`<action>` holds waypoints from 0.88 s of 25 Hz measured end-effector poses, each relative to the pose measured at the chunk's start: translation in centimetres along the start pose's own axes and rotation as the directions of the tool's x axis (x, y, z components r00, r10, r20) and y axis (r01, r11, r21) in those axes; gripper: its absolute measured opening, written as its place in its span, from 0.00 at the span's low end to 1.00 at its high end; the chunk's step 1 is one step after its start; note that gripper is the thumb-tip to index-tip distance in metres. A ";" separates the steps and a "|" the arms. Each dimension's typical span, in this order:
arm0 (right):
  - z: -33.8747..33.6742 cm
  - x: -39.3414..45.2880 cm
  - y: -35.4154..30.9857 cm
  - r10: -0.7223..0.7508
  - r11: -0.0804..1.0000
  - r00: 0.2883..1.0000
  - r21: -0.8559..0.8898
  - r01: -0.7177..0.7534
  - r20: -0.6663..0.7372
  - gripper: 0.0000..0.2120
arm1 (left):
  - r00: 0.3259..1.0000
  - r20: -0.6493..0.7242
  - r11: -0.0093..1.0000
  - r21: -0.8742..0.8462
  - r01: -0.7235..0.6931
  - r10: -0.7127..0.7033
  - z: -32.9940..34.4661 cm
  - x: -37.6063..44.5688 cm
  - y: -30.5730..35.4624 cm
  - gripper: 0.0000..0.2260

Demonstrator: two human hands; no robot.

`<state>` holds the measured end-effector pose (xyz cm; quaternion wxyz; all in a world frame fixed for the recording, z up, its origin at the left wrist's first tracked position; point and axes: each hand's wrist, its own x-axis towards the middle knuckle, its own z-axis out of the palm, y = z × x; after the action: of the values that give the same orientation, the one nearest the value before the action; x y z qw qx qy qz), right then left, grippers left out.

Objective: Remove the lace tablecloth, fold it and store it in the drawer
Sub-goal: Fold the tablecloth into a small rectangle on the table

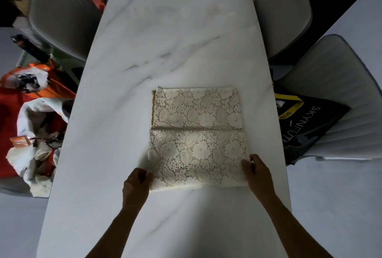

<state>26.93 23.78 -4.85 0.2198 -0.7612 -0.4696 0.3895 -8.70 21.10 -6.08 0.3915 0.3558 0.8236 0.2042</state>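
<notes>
The cream lace tablecloth point(197, 135), with a flower and leaf pattern, lies folded into a rectangle on the white marble table point(165, 40). A crease runs across its middle. My left hand point(137, 183) pinches the near left corner of the cloth. My right hand point(257, 172) grips the near right corner. No drawer is in view.
Grey chairs stand on both sides: one at the far left point(62, 13), one at the far right point(283, 9), one at the near right point(339, 100) with a black bag point(306, 121) on it. Orange and white bags point(35, 125) lie on the floor at the left.
</notes>
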 end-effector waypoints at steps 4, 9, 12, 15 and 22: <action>1.1 0.0 0.3 0.081 0.989 0.988 -0.114 -0.096 -0.131 0.15 | 0.992 -0.086 0.995 -0.002 -0.096 0.096 0.8 -1.9 -0.4 0.05; 1.6 -1.8 1.4 0.186 0.976 0.975 -0.089 -0.198 -0.121 0.17 | 0.991 -0.117 0.998 0.001 -0.062 0.061 1.5 -3.1 -0.4 0.01; 1.1 -3.4 2.3 0.159 0.987 0.969 0.003 -0.161 -0.188 0.14 | 0.986 -0.158 0.997 0.058 -0.048 0.056 1.8 -3.7 -0.6 0.06; -0.5 -3.7 2.8 0.204 0.974 0.979 0.105 -0.200 -0.024 0.20 | 0.986 -0.166 0.990 0.135 0.028 -0.006 2.5 -4.6 -0.6 0.10; -1.8 -3.9 2.6 0.283 0.936 0.957 0.200 -0.289 0.061 0.25 | 0.986 -0.007 0.964 -0.209 0.162 -0.167 1.6 -5.7 -1.7 0.05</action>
<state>28.83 19.22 -4.09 0.2314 -0.7881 -0.3143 0.4760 -5.62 15.83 -5.22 0.4322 0.2408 0.8291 0.2604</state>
